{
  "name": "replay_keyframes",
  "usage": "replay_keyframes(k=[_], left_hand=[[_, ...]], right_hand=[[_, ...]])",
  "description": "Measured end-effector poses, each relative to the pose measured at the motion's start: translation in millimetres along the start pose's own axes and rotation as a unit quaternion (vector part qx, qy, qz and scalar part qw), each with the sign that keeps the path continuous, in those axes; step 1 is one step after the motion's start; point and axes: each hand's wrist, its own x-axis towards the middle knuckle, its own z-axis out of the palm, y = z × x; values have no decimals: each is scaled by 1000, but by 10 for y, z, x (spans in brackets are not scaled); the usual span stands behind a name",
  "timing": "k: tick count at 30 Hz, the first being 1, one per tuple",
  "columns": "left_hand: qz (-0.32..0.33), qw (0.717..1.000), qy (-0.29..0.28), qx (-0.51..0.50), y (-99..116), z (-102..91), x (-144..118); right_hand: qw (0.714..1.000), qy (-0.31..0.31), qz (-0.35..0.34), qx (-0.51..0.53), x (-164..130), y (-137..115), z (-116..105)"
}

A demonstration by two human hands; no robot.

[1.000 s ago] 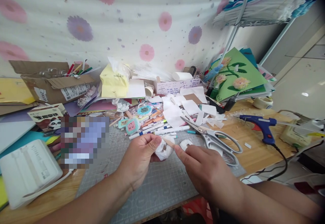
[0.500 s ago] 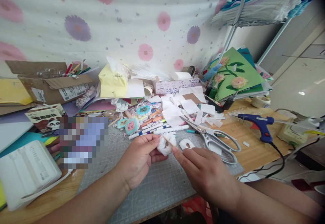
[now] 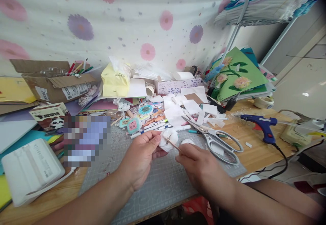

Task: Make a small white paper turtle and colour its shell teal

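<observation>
My left hand (image 3: pixel 146 152) pinches a small white, tissue-like crumpled piece (image 3: pixel 168 141) between thumb and fingers, held above the grey cutting mat (image 3: pixel 152 191). In my right hand (image 3: pixel 197 162) is a thin wooden stick (image 3: pixel 172 144), its far end touching the white piece. Just behind the right hand a second white piece (image 3: pixel 187 141) lies on the mat, partly covered by the fingers. Large silver-handled scissors (image 3: pixel 216 141) lie to the right of that hand, blades toward the paper scraps (image 3: pixel 174 111).
A blue hot glue gun (image 3: pixel 262 126) stands on the wood at the right, its cord hanging down. Markers (image 3: pixel 155 125) and small crocheted-looking pieces (image 3: pixel 133 125) crowd the back of the mat. On the left are a white box-shaped device (image 3: pixel 32 170), a carton (image 3: pixel 56 85) and a blurred-out patch.
The right hand has shifted so the stick now lies across the white piece at a lower slant, and covers more of the second piece. The whole view has shifted slightly.
</observation>
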Motion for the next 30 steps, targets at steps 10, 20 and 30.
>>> replay_keyframes(k=[10,20,30], left_hand=[[43,998,42,37,60,17,13],[59,995,67,31,56,-8,26],[81,992,82,56,38,-36,43]], right_hand=[[996,43,44,63,25,31,-28],[992,88,63,66,-25,34,-16],[994,69,21,-83,-21,57,-69]])
